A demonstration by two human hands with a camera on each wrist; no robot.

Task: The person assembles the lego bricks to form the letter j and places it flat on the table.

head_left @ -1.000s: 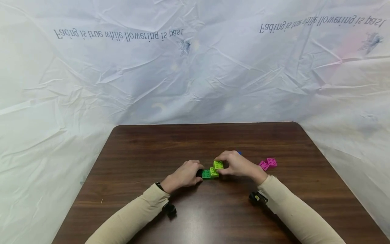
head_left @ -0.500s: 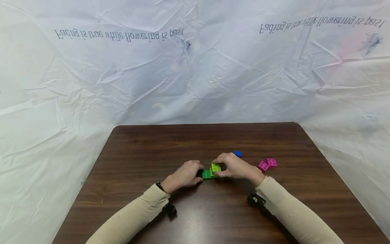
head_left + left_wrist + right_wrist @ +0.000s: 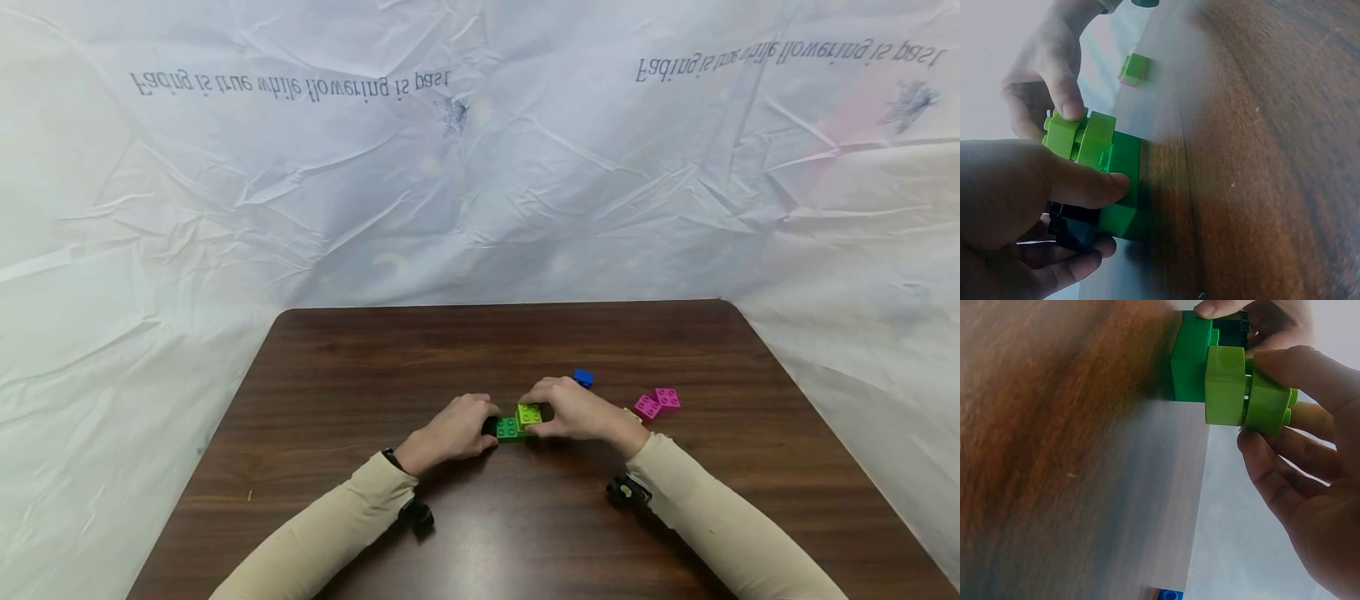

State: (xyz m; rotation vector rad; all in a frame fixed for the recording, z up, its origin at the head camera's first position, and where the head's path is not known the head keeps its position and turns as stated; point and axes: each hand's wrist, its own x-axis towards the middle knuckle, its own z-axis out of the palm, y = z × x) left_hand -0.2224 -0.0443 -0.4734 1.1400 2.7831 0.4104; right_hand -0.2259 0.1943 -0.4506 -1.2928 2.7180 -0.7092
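Near the table's middle lies a long green brick (image 3: 507, 428) with studs. My left hand (image 3: 452, 429) grips its left end, with the thumb on the green side and fingers around a dark brick (image 3: 1075, 232) mounted there. A lime brick (image 3: 1225, 386) sits on the green brick's other end. Directly above it, a second lime brick (image 3: 528, 414) is pinched between thumb and fingers of my right hand (image 3: 576, 408). Both wrist views show a narrow gap with studs between the two lime bricks, so they are aligned but not pressed flush.
Two pink bricks (image 3: 667, 398) lie right of my right hand. Beyond that hand is a blue brick (image 3: 583, 378), partly hidden. Another lime brick (image 3: 1135, 67) appears farther off in the left wrist view. The brown table (image 3: 420, 350) ends at a pale hanging sheet.
My right hand has moved slightly left and down, bringing its lime brick over the lower lime brick. More of the blue brick now shows. My left hand has stayed in place.
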